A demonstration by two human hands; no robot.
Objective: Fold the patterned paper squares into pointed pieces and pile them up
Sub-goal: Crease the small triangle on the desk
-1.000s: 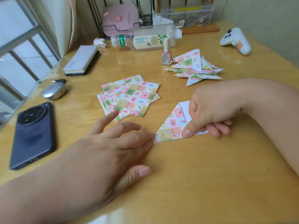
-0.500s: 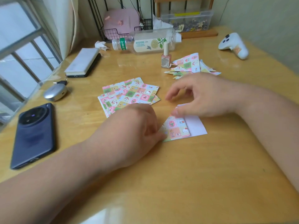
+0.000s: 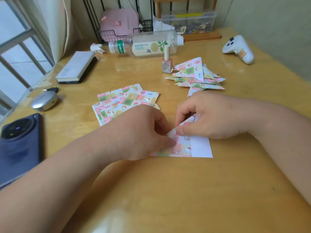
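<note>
Right hand [image 3: 210,115]: lowered since 0.5 s ago, fingers now curled, pinching the raised flap of the paper [image 3: 200,148]. Left hand [image 3: 143,132]: fingers curled, pinching the same flap. Paper: flat on table [image 3: 168,190], just in front of squares [image 3: 127,101]; pile [image 3: 196,76] beyond right hand.

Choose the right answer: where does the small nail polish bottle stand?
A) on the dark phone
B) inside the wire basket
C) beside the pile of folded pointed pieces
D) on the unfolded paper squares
C: the nail polish bottle stands upright on the table, right beside the pile of folded pieces.
</note>
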